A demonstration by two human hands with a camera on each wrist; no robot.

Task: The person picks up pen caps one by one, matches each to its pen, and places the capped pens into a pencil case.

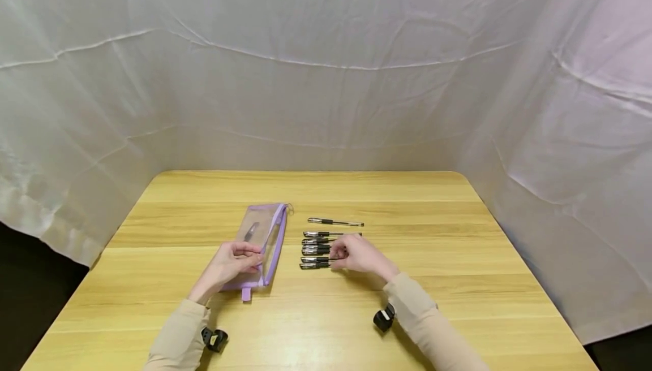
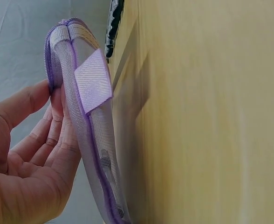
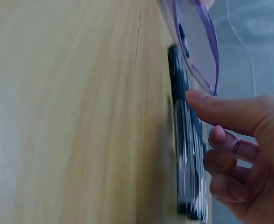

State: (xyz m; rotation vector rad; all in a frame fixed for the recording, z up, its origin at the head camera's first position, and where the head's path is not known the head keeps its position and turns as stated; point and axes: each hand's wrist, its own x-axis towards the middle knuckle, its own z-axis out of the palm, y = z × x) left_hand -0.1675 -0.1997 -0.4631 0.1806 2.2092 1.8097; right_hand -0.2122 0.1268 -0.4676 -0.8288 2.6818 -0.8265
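A purple mesh zip pouch (image 1: pixel 277 241) lies to the left, its zipper side facing the pens. My left hand (image 1: pixel 231 264) pinches the zipper edge of the pouch between thumb and fingers, lifting that edge off the table in the left wrist view. A dark pen (image 1: pixel 252 232) shows through the mesh inside. Several black gel pens with clear caps (image 1: pixel 316 250) lie side by side right of the pouch. Over the right part of this row is my right hand (image 1: pixel 360 256), thumb (image 3: pixel 221 109) and fingers apart, close above the pens, with nothing visibly held.
One pen (image 1: pixel 336 222) lies a little apart at the back of the row. The pouch has a small ring (image 1: pixel 290 208) at its far corner and a fabric tab (image 1: pixel 247 294) at the near end. Pale cloth (image 1: pixel 316 99) hangs around the wooden table (image 1: pixel 458 314).
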